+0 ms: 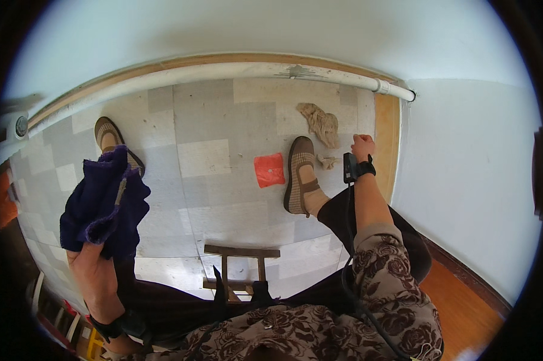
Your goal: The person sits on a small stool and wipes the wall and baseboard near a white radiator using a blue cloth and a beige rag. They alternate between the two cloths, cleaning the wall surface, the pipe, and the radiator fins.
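My left hand [88,259] grips a dark purple cloth [106,203], which hangs in folds over my left shoe. A pale strip shows along the cloth's edge. Over on the right, my right hand [363,146] is curled into a fist close to the wall, with nothing visible in it; its palm side is hidden. Just left of that fist lie a crumpled beige rag [322,125] and a smaller beige scrap [328,161], both on the floor. A flat red square [269,170] with a small pale spot rests between my shoes.
A white pipe [235,71] runs along the foot of the wall ahead. My checked shoes [301,171] stand wide apart on the patterned floor [217,158]. Below me is a wooden stool frame [242,250]. A black cable [349,225] runs from my right wrist device [350,168].
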A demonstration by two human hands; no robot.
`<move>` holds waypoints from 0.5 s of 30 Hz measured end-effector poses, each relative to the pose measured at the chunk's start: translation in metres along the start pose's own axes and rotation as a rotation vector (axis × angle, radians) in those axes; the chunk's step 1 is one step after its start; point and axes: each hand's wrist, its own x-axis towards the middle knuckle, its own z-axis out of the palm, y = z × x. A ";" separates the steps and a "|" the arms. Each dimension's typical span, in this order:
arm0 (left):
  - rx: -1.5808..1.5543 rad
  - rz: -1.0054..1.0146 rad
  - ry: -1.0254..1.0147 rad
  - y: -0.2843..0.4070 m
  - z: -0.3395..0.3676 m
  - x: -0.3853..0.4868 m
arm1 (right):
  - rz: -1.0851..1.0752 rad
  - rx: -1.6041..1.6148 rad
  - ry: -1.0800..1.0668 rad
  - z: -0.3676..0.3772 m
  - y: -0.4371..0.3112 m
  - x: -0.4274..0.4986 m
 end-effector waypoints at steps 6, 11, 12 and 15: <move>0.006 -0.006 -0.006 0.001 -0.010 -0.005 | -0.021 -0.411 -0.296 -0.018 0.008 -0.032; -0.054 -0.028 -0.011 0.004 -0.008 -0.007 | -0.173 -0.865 -0.716 0.003 0.000 -0.073; -0.065 -0.016 -0.011 0.004 -0.006 -0.008 | -0.271 -0.896 -0.703 0.007 -0.002 -0.077; -0.071 0.012 -0.031 0.007 -0.002 -0.010 | -0.346 -0.578 -0.683 0.004 -0.018 -0.079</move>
